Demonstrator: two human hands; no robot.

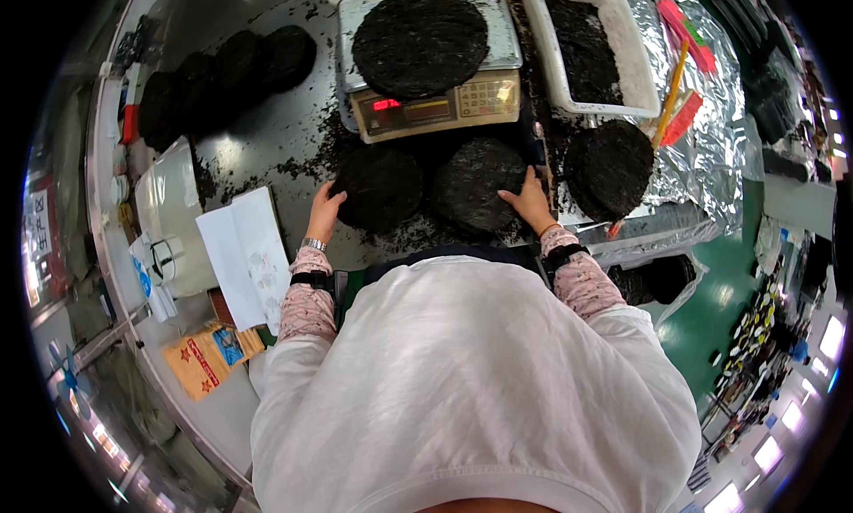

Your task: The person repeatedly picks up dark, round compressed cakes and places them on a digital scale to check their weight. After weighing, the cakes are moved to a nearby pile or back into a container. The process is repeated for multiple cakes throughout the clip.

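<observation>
Two round, black, flaky cakes, apparently dried seaweed, lie side by side before me, below the scale. My left hand point(324, 213) grips the outer edge of the left cake point(380, 188), thumb at its rim. At the far side of the right cake point(478, 185), my right hand point(531, 201) holds the edge, with the thumb over the top and fingers along the side. Whether more cakes lie under these two is hard to tell. Another large black cake point(420, 41) rests on the platform of a digital scale point(436, 110) with a lit red display.
Stacked black cakes point(230, 66) stand at the back left. A white tub point(643, 86) of loose black flakes sits at right, above another cake stack point(610, 168) beside silver foil point(716, 133). An open notebook point(243, 253) and a printed packet point(206, 360) lie left. Black crumbs litter the metal table point(266, 136).
</observation>
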